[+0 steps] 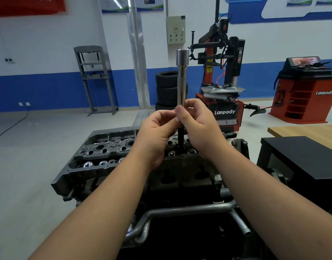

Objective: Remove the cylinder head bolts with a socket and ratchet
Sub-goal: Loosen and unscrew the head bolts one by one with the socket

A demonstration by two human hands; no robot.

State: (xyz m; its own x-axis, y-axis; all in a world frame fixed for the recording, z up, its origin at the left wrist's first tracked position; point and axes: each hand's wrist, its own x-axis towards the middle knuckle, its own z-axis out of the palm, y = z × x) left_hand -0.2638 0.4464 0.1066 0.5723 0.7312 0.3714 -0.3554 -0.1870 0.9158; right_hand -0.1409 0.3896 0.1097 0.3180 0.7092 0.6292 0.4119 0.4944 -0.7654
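A long chrome socket (181, 77) is held upright above the cylinder head (112, 147), its lower end pinched by the left hand (157, 132) and right hand (199, 126); stiff, slick steel, probably best gripped low.

Both hands (177, 126) pinch upright socket (181, 79) above cylinder head (108, 147).

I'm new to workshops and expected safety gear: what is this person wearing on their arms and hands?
Nothing that shows. The left hand and right hand are bare, with no gloves, rings or watch visible. Both forearms are uncovered from the wrists to the bottom edge of the picture, so no sleeves, cuffs or markings appear.
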